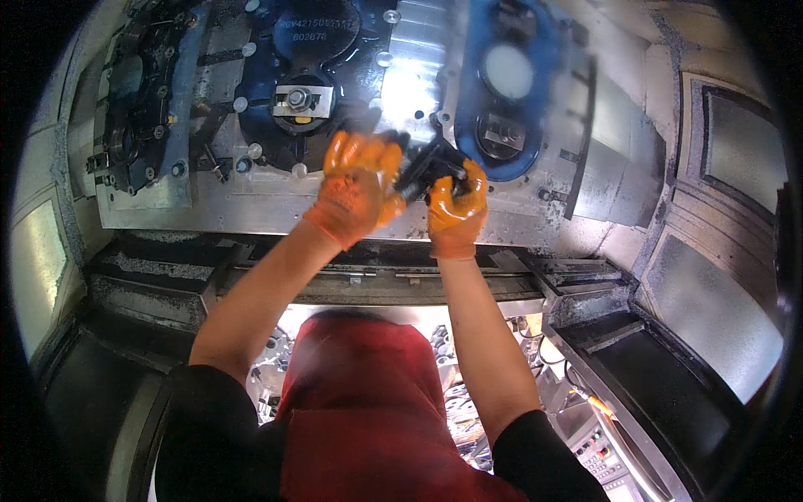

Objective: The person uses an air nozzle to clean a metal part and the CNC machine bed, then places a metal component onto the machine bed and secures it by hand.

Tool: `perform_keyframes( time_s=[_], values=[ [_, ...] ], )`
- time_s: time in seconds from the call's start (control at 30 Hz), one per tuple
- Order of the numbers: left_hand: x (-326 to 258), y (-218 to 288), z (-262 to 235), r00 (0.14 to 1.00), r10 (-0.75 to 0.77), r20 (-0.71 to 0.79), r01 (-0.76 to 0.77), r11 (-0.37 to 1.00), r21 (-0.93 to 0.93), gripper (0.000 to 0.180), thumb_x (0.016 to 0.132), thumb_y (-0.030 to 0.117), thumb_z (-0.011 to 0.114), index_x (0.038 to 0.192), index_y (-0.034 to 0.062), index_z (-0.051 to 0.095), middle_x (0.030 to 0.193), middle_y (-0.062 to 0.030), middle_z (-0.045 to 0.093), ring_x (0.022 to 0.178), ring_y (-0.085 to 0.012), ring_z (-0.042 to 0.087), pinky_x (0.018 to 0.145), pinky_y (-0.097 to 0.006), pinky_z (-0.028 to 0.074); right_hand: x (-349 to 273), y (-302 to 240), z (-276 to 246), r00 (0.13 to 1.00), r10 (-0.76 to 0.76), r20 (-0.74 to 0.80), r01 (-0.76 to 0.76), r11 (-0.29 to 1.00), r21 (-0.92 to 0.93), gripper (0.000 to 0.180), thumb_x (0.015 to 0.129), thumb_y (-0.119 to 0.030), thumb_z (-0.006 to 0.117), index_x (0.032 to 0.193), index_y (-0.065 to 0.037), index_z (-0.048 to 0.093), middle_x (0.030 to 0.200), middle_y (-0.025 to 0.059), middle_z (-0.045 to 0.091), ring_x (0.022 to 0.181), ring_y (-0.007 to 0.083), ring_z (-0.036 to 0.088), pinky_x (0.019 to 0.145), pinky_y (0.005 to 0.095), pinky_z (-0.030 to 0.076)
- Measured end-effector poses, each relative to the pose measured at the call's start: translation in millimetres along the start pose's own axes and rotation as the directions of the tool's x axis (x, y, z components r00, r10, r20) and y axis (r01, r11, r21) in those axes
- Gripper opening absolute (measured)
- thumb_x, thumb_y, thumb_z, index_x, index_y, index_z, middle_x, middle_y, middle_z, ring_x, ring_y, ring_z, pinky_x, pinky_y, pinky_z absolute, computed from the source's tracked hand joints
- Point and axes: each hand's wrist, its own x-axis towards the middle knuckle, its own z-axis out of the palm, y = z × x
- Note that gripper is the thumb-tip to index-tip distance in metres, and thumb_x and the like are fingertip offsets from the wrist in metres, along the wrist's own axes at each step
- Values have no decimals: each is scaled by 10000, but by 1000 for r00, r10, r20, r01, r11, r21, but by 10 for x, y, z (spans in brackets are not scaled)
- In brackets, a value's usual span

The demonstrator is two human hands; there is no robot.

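My right hand (457, 205), in an orange glove, has its fingers curled round a dark, angular object (432, 167) whose kind I cannot make out. A tube-like part of it points toward my left hand (355, 184), also gloved in orange. Motion smears the left fingers, which are bent near the lower edge of a dark blue cast plate (259, 92); whether they hold anything is unclear. Above them, a bolt with a hex nut (297, 99) sits on a metal clamp bar. Right of my hands, a long blue-black casting (531, 109) has a round opening with a clamp in it.
A third dark casting (125, 125) stands at the far left of the metal fixture plate (251, 219). Dark ledges (661, 393) flank me, and grey enclosure walls with windows (740, 142) rise at the sides. A button panel (598, 456) shows at the lower right.
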Motion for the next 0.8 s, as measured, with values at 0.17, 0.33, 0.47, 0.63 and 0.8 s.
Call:
perform_keyframes(
  time_s=[0.17,0.33,0.47,0.63,0.8],
  values=[
    [-307,266,381,993,-9,-121,-4,994,-108,418,651,309,759,958,66,611,945,-116,566,930,-334,538,893,-480,404,-117,59,-39,812,576,95,-538,676,503,254,962,-143,671,1194,-48,632,902,10,663,642,91,572,571,246,473],
    [-373,371,565,820,94,-565,-208,968,-141,390,718,84,735,1087,-12,653,1060,-157,642,1003,-331,646,949,-451,507,-238,203,-192,565,630,532,-753,130,645,390,1035,-348,571,1241,-24,637,1017,33,679,867,134,620,753,254,502],
    [-432,377,424,829,-548,111,143,16,-990,451,888,65,727,1312,-1,587,1232,-98,653,1198,-225,623,1062,-361,480,-453,181,-360,683,493,539,-708,267,654,617,969,-583,630,1296,-60,606,976,-4,651,847,140,627,705,281,533],
    [-360,493,-12,952,-206,226,126,-408,-904,458,930,61,731,1350,-2,560,1255,-63,645,1158,-156,628,1064,-316,470,-728,-222,-559,661,461,591,-700,98,707,715,912,-596,709,1371,-78,525,988,-2,626,817,141,605,694,293,527],
    [-436,1044,-793,994,-108,-5,-11,-47,-999,722,808,34,841,1434,-10,484,1272,-88,639,1156,-158,624,1023,-320,501,-779,-948,-1071,783,306,542,-614,520,594,666,928,-487,738,1348,-10,539,1033,53,660,818,153,637,687,290,524]
  ],
)
